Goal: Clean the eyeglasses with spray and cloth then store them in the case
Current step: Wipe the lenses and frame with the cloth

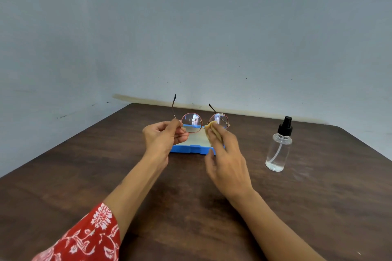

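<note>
Round eyeglasses (192, 123) with a thin pink-red frame are held up above the table, temples open and pointing away from me. My left hand (164, 136) pinches the frame at its left hinge. My right hand (226, 154) presses a small yellow cloth (212, 128) against the right lens. Below the glasses lies an open blue case (188, 148) with a pale lining, partly hidden by both hands. A clear spray bottle (279, 147) with a black pump top stands upright to the right, a little liquid at its bottom.
Everything sits on a dark brown wooden table (84, 176) pushed against a pale blue-grey wall (191, 27). A red patterned sleeve (89, 237) covers my left upper arm at the lower left.
</note>
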### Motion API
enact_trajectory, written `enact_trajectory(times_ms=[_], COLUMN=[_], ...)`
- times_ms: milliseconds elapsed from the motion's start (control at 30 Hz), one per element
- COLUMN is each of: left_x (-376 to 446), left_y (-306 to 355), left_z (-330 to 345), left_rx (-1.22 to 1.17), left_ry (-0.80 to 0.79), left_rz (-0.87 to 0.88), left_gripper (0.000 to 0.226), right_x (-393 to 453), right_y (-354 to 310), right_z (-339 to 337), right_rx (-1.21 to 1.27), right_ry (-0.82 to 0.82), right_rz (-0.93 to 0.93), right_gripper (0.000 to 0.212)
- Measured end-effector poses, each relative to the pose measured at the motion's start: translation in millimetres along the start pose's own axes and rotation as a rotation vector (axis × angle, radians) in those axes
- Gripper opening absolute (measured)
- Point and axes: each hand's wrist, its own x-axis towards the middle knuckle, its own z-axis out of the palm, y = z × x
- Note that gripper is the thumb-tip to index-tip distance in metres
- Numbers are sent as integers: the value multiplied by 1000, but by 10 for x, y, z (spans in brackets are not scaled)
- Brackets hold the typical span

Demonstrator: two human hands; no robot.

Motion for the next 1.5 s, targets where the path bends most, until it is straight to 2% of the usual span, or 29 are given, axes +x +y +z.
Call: enact_trajectory(times_ms=[100,167,300,367,500,567,767,900,967,1167,1233,1367,1433,1500], left_x=[14,14,-5,-3,16,17,-8,-3,-8,-27,-19,-6,-10,-20], left_y=[1,-10,-8,3,15,7,2,11,-4,-7,8,19,18,18], left_z=[-6,1,8,2,-9,0,2,-3,5,2,-6,-19,-19,-13], left_rx=[8,13,34,31,41,37,42,45,47,37,29,26,28,27], left_ry=[-5,-14,-16,-14,-6,-13,-19,-27,-33,-21,-13,-3,1,-1], left_rz=[0,0,-4,-2,3,2,4,6,6,10,13,19,14,7], left_gripper=[14,15,15,15,15,15,14,14,14,13,13,14,13,13], right_x=[8,3,14,31,33,23,38,21,6,16,25,11,1,1], right_y=[109,125,-7,-29,124,156,-26,126,153,-67,-38,96,88,28], right_z=[-26,-32,-11,-7,-41,-58,-32,-61,-82,-8,-10,-55,-53,-40], right_rx=[22,8,-11,12,66,41,8,68,42,-35,-21,-50,-54,-37], right_ry=[73,70,7,7,114,116,5,108,120,-5,-1,47,41,11], right_rz=[149,160,-64,-96,157,186,-72,140,176,-108,-106,74,53,-46], right_gripper=[49,50,48,48,55,57,50,58,60,50,49,50,50,51])
